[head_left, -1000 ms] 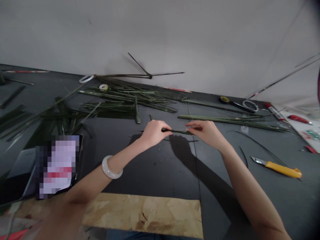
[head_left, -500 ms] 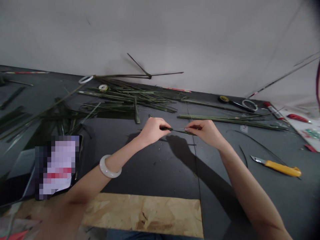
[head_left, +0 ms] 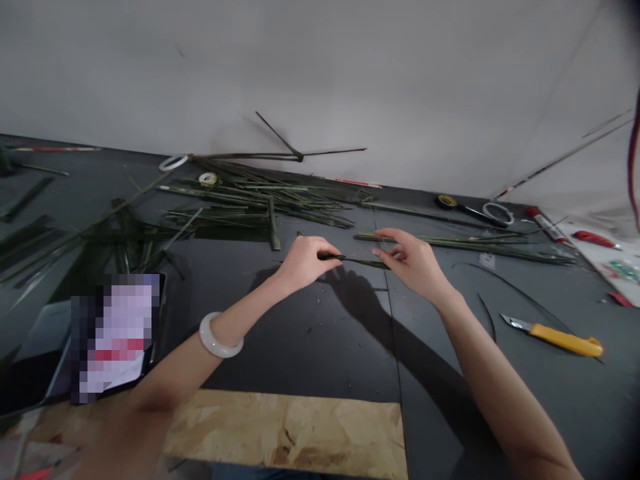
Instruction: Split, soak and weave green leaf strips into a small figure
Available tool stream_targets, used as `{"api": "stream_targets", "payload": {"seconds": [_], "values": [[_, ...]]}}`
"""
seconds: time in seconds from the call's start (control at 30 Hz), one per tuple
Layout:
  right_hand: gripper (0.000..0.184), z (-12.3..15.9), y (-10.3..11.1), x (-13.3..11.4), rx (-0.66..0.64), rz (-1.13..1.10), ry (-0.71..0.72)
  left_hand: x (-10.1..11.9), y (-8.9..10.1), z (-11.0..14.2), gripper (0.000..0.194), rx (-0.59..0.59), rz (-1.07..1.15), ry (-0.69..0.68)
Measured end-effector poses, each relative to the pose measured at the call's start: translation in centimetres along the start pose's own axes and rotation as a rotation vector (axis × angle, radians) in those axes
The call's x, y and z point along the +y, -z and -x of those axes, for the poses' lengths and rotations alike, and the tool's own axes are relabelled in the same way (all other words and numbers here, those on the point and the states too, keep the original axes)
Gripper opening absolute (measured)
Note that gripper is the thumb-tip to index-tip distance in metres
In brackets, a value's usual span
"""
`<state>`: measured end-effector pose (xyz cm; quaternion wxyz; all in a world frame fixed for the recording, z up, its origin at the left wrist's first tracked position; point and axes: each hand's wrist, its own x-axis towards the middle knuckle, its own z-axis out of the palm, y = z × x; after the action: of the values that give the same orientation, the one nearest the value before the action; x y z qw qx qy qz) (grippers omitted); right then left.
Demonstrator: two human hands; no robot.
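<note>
My left hand (head_left: 305, 259) is closed in a pinch on a short dark green strip (head_left: 356, 261), held just above the dark table (head_left: 310, 333). A white bangle (head_left: 220, 335) sits on that wrist. My right hand (head_left: 410, 261) is at the strip's right end, thumb and forefinger pinching a thin fibre or the strip's tip, the other fingers spread. Which of the two it pinches I cannot make out. The strip runs nearly level between the two hands.
A heap of long green strips (head_left: 250, 197) lies behind the hands, another bundle (head_left: 465, 241) to the right. A yellow-handled knife (head_left: 555, 335) lies at right. Tape rolls (head_left: 497, 212) sit by the wall. A tablet (head_left: 90, 340) rests at left, a chipboard panel (head_left: 290, 433) at the near edge.
The hands have barely shifted. My right hand's fingers have loosened and spread a little at the strip's right end; the left keeps its pinch.
</note>
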<state>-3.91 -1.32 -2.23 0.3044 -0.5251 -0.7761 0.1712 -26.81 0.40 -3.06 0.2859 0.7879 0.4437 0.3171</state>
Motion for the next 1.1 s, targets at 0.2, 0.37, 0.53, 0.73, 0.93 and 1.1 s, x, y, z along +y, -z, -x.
{"api": "stream_targets", "payload": {"seconds": [0.2, 0.37, 0.53, 0.73, 0.93, 1.1], "values": [[0.015, 0.0, 1.3, 1.0, 0.115, 0.425, 0.405, -0.6, 0.6, -0.3, 0.008, 0.072, 0.112, 0.099], [0.019, -0.3, 1.7, 2.4, 0.239, 0.534, 0.398, -1.2, 0.8, -0.5, 0.012, 0.057, 0.156, 0.138], [0.021, -0.3, 1.1, 2.8, 0.378, 0.472, 0.32, -1.1, 0.6, -0.4, 0.016, 0.043, 0.237, 0.154], [0.01, -0.5, -0.8, 1.4, 0.539, -0.118, 0.038, -0.1, 0.6, -0.1, 0.017, 0.044, 0.32, 0.177], [0.016, -0.3, -3.1, -0.3, 0.305, -0.812, -0.325, 0.9, 0.3, 0.3, 0.017, 0.058, 0.307, 0.121], [0.025, 0.5, -3.0, -1.7, 0.038, -0.973, -0.251, 1.7, 0.2, 0.5, 0.013, 0.114, 0.269, 0.085]]}}
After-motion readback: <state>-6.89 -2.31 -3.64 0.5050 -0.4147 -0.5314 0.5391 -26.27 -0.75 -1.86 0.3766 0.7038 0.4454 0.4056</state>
